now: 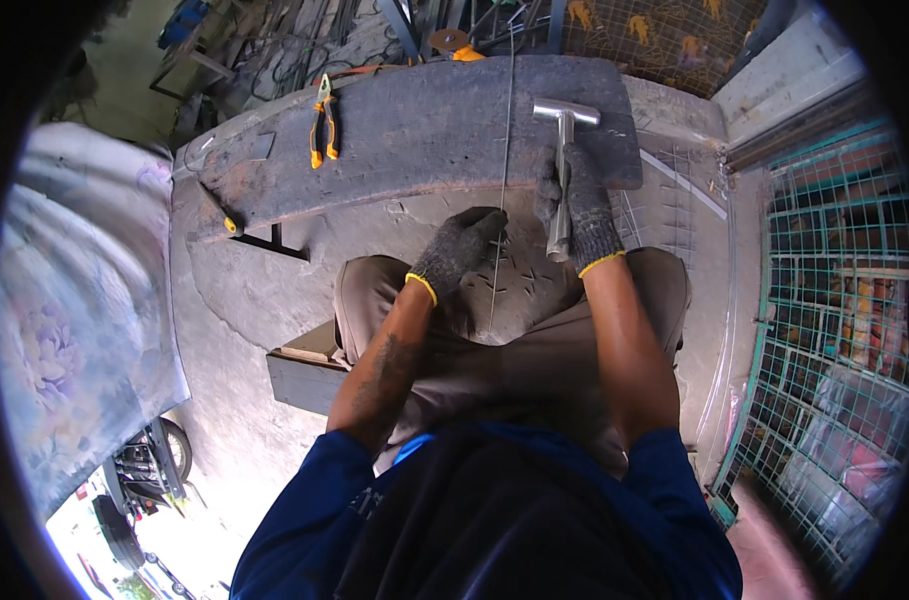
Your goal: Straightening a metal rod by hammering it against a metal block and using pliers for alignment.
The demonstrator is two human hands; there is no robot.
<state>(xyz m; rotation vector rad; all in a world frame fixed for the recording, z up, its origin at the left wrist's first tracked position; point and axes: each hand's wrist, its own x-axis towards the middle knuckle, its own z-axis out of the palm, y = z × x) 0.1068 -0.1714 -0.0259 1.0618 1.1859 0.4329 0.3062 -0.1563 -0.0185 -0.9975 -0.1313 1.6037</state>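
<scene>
On the steel plate, right hand clamped around a metal hammer, left hand pinching a thin wire

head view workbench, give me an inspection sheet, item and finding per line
surface: dark, worn metal slab with a rusty front edge, above a concrete floor
job's things: thin straight steel wire lying across the slab; all-metal silver hammer
clutter: yellow-handled pliers on the slab; yellow-tipped tool at its left edge; small bent wire pieces by the knees
grippers: left hand in a dark knit glove pinches the wire; right hand in a matching glove grips the hammer handle
cables: nothing seen
surroundings: green wire-mesh cages right; floral cloth left
</scene>
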